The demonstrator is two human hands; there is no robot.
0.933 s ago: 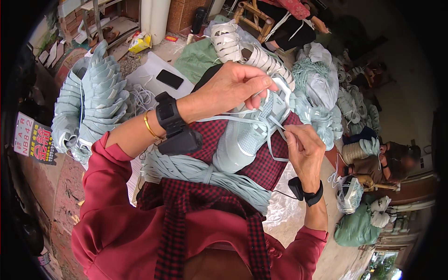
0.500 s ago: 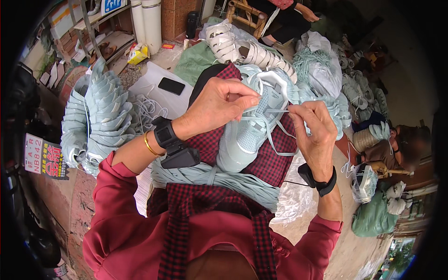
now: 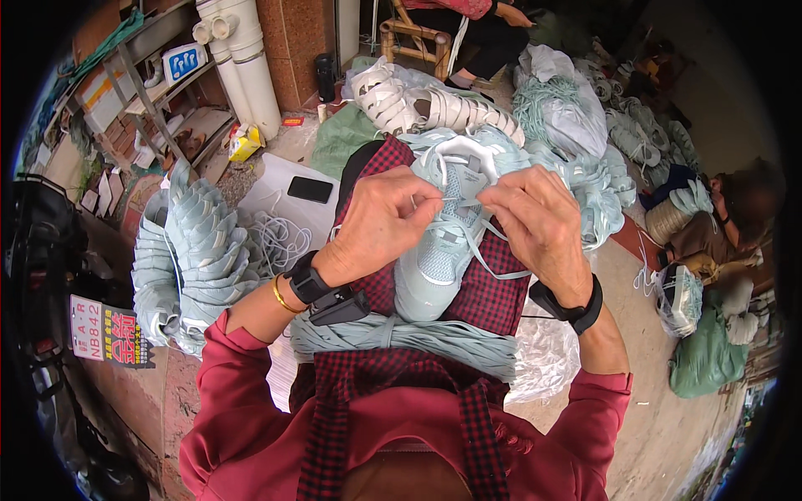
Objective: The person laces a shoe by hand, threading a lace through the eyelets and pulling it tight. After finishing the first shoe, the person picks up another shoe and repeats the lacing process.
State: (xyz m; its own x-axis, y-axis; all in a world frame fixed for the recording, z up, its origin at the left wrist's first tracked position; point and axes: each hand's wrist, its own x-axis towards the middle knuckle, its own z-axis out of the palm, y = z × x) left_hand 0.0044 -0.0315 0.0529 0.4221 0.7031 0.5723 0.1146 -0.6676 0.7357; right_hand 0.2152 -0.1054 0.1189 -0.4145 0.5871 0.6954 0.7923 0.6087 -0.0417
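Left hand point(image 3: 380, 215): fingers closed in a pinch on a pale-blue lace point(image 3: 456, 199), thumb against index. Right hand point(image 3: 539, 221): fingers also pinched on lace, curled, back of hand up. A short stretch of lace runs between the two hands, over the tongue point(image 3: 451, 182) of a pale-blue sneaker point(image 3: 423, 288). Sneaker lies on the wearer's lap, toe toward the body, collar pointing away, white lining visible; a loose lace loop hangs off its right side onto a red-and-black checked apron point(image 3: 493, 292). Just below the toe, a tied bundle of pale-blue laces point(image 3: 401, 334) lies crosswise on the lap. Left wrist has a black strap point(image 3: 307, 280) with a black device and a gold bracelet point(image 3: 285, 296); right wrist has a black strap point(image 3: 578, 311). Left of the lap: tall stack of pale-blue shoe uppers point(image 3: 209, 242), tangle of white cord point(image 3: 284, 238), black phone point(image 3: 309, 189) on a white sheet point(image 3: 271, 175). Beyond the sneaker: stack of off-white uppers point(image 3: 468, 113), green cloth point(image 3: 338, 138). Right: pale-blue uppers point(image 3: 600, 196) in a pile, white plastic bag point(image 3: 579, 121), crumpled clear plastic point(image 3: 547, 355) near the right forearm. Farther out: green sack point(image 3: 708, 357) far right, bamboo chair point(image 3: 413, 52) at top with another person, yellow box point(image 3: 245, 144) near white pipes point(image 3: 246, 79).
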